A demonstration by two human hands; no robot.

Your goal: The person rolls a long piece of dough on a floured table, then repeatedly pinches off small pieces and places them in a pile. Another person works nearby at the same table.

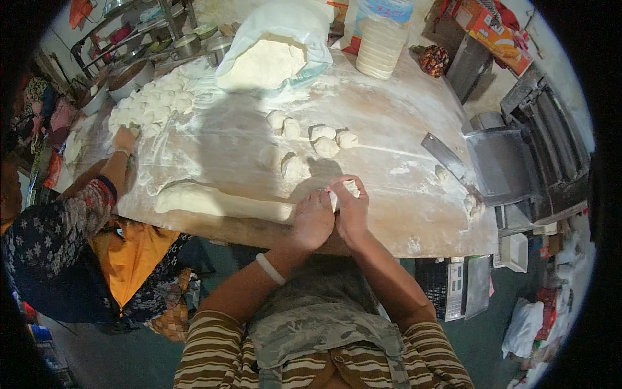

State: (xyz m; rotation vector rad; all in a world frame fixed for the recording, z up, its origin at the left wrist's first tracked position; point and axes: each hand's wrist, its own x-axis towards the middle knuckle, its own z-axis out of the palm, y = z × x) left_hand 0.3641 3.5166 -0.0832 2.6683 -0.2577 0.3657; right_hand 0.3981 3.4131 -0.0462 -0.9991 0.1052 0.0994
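Observation:
A long log of pale dough (220, 203) lies near the table's front edge and runs under my left hand (313, 220). My left hand is closed round its right end. Right against it, my right hand (353, 211) is closed on a lump of dough (350, 188), which shows white between thumb and fingers. Whether the lump is still joined to the log is hidden by my hands. Beyond my hands sit several loose dough pieces, among them a lone one (295, 168) and a small cluster (325, 146).
A floury wooden table (402, 220) lies before me. At left, a co-worker's hand (125, 139) touches a heap of dough balls (155, 104). Behind stand an open flour bag (272, 61) and a clear plastic tub (382, 48). A cleaver (447, 157) lies at right, beside a dark metal machine (538, 142).

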